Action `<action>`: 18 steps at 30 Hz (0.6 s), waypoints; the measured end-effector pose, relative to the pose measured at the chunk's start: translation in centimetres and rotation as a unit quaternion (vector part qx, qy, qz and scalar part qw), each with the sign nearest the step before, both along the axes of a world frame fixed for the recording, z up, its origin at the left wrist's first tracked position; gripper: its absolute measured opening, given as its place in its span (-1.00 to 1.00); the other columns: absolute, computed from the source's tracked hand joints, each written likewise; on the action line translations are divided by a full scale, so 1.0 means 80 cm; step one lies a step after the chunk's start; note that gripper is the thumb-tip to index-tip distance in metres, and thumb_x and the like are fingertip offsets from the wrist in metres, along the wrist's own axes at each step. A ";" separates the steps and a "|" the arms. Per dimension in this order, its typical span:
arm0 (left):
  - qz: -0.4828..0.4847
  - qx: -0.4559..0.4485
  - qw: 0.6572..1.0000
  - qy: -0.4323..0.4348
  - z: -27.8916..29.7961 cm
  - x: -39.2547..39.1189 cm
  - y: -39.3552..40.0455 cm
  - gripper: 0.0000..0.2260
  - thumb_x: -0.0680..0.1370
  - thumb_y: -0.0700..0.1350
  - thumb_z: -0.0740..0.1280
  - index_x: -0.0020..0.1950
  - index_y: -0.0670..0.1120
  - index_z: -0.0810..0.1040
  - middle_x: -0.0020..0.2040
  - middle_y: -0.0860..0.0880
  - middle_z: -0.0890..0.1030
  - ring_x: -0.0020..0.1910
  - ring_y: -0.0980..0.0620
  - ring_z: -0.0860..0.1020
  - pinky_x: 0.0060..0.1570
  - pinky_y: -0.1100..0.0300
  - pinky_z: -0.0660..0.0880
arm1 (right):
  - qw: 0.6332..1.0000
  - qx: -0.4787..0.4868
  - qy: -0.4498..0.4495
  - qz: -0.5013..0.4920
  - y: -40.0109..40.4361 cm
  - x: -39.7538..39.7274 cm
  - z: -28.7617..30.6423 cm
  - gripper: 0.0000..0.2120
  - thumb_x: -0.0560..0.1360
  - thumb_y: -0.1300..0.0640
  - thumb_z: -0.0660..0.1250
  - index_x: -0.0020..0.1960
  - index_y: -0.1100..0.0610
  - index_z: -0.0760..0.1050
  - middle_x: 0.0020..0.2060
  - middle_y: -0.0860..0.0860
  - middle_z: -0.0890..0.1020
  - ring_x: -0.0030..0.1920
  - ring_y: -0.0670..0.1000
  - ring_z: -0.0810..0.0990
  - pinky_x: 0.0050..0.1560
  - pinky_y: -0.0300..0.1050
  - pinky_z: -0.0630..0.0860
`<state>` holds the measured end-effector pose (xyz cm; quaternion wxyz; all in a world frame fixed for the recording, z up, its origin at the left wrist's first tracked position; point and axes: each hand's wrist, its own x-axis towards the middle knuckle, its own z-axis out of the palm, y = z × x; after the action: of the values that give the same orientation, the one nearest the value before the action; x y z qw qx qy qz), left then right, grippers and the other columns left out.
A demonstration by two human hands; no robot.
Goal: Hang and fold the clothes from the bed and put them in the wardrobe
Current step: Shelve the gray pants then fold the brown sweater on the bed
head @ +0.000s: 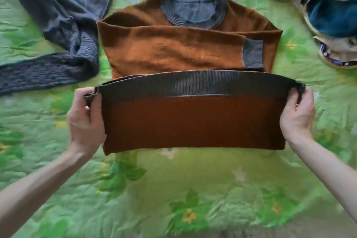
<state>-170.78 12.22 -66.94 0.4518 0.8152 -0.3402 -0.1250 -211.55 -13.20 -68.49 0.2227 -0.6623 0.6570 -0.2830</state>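
Observation:
A brown sweater (170, 48) with grey ribbed collar, cuffs and hem lies on the bed, its sleeves folded across the chest. Its lower part is lifted off the bed and held stretched between my hands, grey hem uppermost. My left hand (85, 120) pinches the hem's left corner. My right hand (297, 116) pinches the right corner. The collar points away from me.
A green flowered bedspread (173, 189) covers the bed. A dark grey knit garment (58, 21) lies crumpled at the upper left, close to the sweater. A pile of blue and beige clothes (324, 15) sits at the upper right.

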 end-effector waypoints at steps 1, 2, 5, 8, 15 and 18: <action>0.005 0.000 1.000 -0.006 -0.007 0.004 -0.012 -0.78 0.74 -0.10 0.22 0.01 0.24 0.39 -0.31 0.04 0.52 -0.44 0.15 0.42 -0.43 0.33 0.29 | 1.000 0.013 0.005 0.012 -0.011 0.004 -0.006 -0.72 0.73 0.06 0.12 0.14 0.28 0.45 -0.06 0.17 0.55 -0.06 0.16 0.50 -0.03 0.01 0.34; 0.003 0.007 1.000 -0.010 -0.016 0.009 -0.022 -0.78 0.74 -0.09 0.23 0.01 0.24 0.40 -0.28 0.06 0.54 -0.41 0.16 0.43 -0.37 0.33 0.31 | 0.999 0.034 0.020 0.025 -0.021 0.007 -0.015 -0.74 0.73 0.05 0.13 0.12 0.23 0.46 -0.07 0.13 0.56 -0.07 0.15 0.51 -0.04 -0.02 0.34; -0.004 0.071 0.997 -0.007 -0.049 0.026 -0.042 -0.91 0.72 -0.05 0.27 0.03 0.08 0.51 -0.16 -0.01 0.61 -0.25 0.03 0.50 -0.19 0.17 0.41 | 0.991 0.090 0.081 0.049 -0.041 0.014 -0.037 -0.76 0.72 0.03 0.17 -0.06 0.13 0.42 -0.21 0.12 0.54 -0.14 0.22 0.55 -0.13 -0.01 0.30; 0.001 0.117 0.993 -0.009 -0.066 0.033 -0.056 -0.84 0.72 -0.01 0.28 0.04 -0.08 0.50 -0.17 -0.11 0.60 -0.22 -0.18 0.54 -0.16 -0.05 0.45 | 0.987 0.098 0.121 0.041 -0.046 0.022 -0.042 -0.74 0.71 -0.01 0.16 -0.07 0.12 0.40 -0.22 0.19 0.56 -0.13 0.31 0.58 -0.16 0.02 0.29; 0.026 0.146 0.989 -0.030 -0.042 0.036 -0.066 -0.82 0.73 -0.02 0.26 0.03 -0.11 0.44 -0.22 -0.15 0.58 -0.26 -0.25 0.53 -0.23 -0.08 0.42 | 0.975 0.088 0.201 0.025 -0.052 0.022 -0.036 -0.71 0.73 -0.03 0.09 0.11 0.19 0.40 -0.07 0.40 0.61 -0.07 0.43 0.60 -0.15 0.10 0.29; 0.035 0.215 0.976 -0.032 -0.050 0.037 -0.072 -0.81 0.69 0.02 0.31 -0.01 -0.06 0.44 -0.23 -0.12 0.58 -0.21 -0.27 0.57 -0.18 -0.07 0.43 | 0.965 0.103 0.238 0.022 -0.053 0.023 -0.042 -0.69 0.71 -0.09 0.13 0.15 0.16 0.42 -0.05 0.37 0.63 -0.03 0.40 0.61 -0.13 0.11 0.35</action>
<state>-167.80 6.44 -70.93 0.2592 0.9081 -0.2911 -0.1528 -209.71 -17.47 -71.82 0.1331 -0.6981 0.7022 -0.0425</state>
